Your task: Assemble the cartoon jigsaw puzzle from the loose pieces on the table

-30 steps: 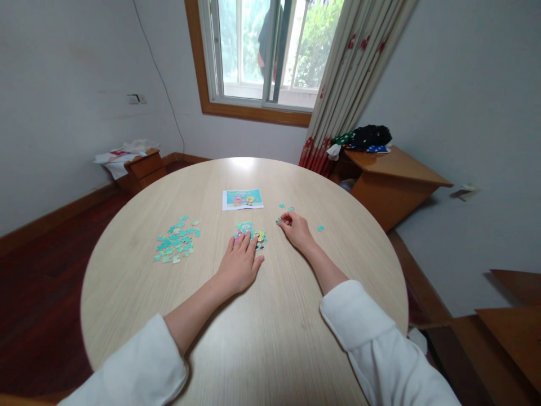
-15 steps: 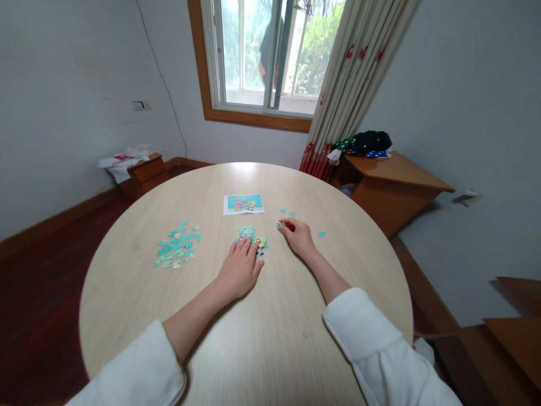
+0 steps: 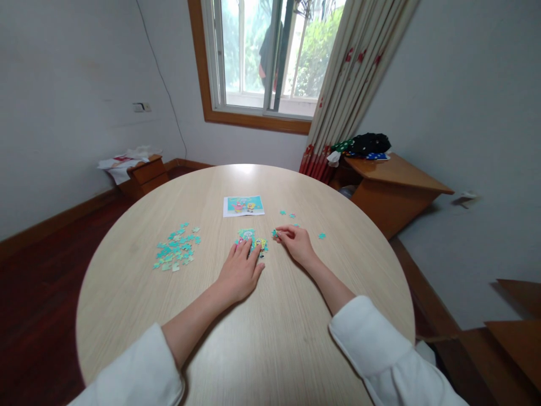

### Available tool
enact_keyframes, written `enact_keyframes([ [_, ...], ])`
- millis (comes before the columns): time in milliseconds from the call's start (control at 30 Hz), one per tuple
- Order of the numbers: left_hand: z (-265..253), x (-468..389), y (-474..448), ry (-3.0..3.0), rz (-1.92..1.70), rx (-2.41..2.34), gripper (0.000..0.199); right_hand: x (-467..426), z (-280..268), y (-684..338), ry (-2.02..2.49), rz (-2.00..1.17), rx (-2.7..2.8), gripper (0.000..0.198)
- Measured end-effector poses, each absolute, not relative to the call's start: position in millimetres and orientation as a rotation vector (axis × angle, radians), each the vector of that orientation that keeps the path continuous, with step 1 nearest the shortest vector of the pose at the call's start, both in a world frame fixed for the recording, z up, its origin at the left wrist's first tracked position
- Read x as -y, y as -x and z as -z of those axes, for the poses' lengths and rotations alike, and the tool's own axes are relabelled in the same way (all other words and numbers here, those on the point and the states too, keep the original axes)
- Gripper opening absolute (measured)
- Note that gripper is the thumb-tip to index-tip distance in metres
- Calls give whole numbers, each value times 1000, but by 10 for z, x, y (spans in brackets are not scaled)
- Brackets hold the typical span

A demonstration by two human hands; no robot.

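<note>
My left hand [image 3: 240, 268] lies flat with its fingers spread over the lower part of a partly joined jigsaw puzzle [image 3: 247, 233]. The puzzle shows teal, pink and yellow cartoon parts, some of them hidden under my fingers. Just right of it, my right hand [image 3: 297, 242] pinches a small teal puzzle piece [image 3: 275, 233] between thumb and fingertips, apart from the joined part. Beyond the puzzle lies a printed picture card [image 3: 244, 206] with a pink and a yellow figure on teal.
A heap of loose teal pieces [image 3: 176, 248] lies to the left on the round table [image 3: 270, 338]. Single pieces, such as one teal piece [image 3: 322, 236], lie to the right. A wooden desk [image 3: 393, 175] with cloths stands beyond the table's right edge.
My right hand has shifted slightly left and nearer, bringing a teal piece closer to the joined puzzle. The left hand stays almost where it was.
</note>
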State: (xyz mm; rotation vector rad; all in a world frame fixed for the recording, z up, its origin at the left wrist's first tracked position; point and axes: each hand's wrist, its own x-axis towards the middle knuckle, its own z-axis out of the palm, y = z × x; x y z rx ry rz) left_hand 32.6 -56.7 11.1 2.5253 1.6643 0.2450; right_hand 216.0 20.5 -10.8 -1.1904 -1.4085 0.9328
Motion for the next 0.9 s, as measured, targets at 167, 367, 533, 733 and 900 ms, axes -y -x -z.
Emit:
enact_keyframes([
  [167,-83,561,-323,-2530,-282,-1664,49,-191,83,-2172,1183,-920,1486,27],
  [367,-69,551,-320,-2529,-303,-1663,48,-163,74,-2150,1169,-1002,1532,21],
  [533,-113,560,-330,-2533,-245,-1687,49,-116,51,-2121,1173,-1110,1552,21],
  [733,-115,569,-334,-2538,-238,-1699,50,-105,19,-2119,1164,-1164,1554,21],
  [900,-117,573,-339,-2521,-206,-1690,51,-107,14,-2127,1162,-1151,1594,21],
])
